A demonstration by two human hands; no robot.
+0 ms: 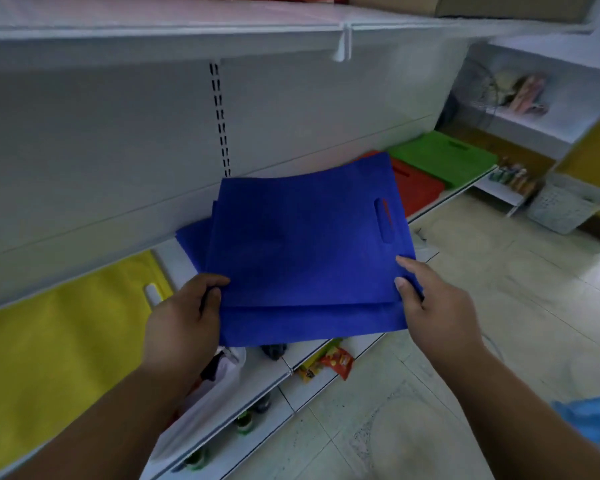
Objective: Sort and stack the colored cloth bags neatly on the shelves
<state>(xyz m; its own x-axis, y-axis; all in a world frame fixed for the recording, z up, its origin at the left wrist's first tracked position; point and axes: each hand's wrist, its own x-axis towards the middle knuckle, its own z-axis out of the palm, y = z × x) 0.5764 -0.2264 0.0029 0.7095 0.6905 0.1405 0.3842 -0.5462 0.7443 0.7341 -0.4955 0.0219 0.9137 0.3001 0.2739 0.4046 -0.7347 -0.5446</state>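
Gripping the blue bags [305, 244] at their near corners, left hand [184, 313] and right hand [433, 303] fingers curled on them above the shelf [174, 254] beside the red stack [416, 188], risks misaligned layers sliding apart on release.

Between the upper shelf [174, 29] and the shelf [174, 261] below it runs a tall open gap along the white back panel [118, 140]. The lower shelf's front edge is taken up by the yellow bags [49, 341] at the left, the blue bags [302, 244] at the middle, then the red bags [420, 188] and green bags [440, 161] rightward. A bare strip of shelf shows between yellow and blue. The tiled floor [482, 306] to the right lies open.
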